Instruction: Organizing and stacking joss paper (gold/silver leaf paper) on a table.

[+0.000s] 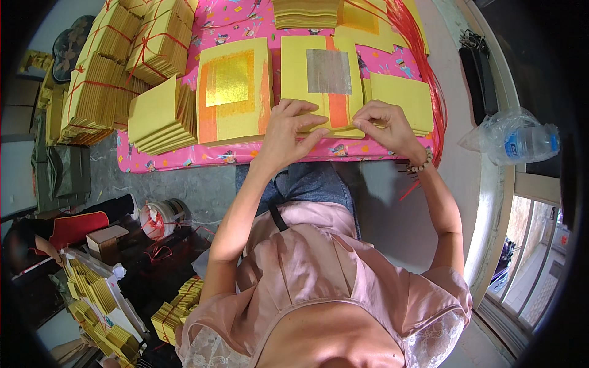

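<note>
In front of me lies a yellow paper sheet with a silver foil square and an orange band. My left hand rests at the sheet's near left corner, fingers stretched over it and thumb apart. At the near right edge my right hand is closed, thumb and fingertips pinching the paper. The near edge appears turned up between the hands; the fingers partly hide it. To the left is a pile of yellow sheets topped with a gold foil square. Folded yellow papers lie just right of the sheet.
A pink patterned cover spreads over the table. Red-tied yellow bundles stack up at the left, folded papers nearer. Red string hangs along the right side, near a plastic bottle. Another person's hand is at lower left.
</note>
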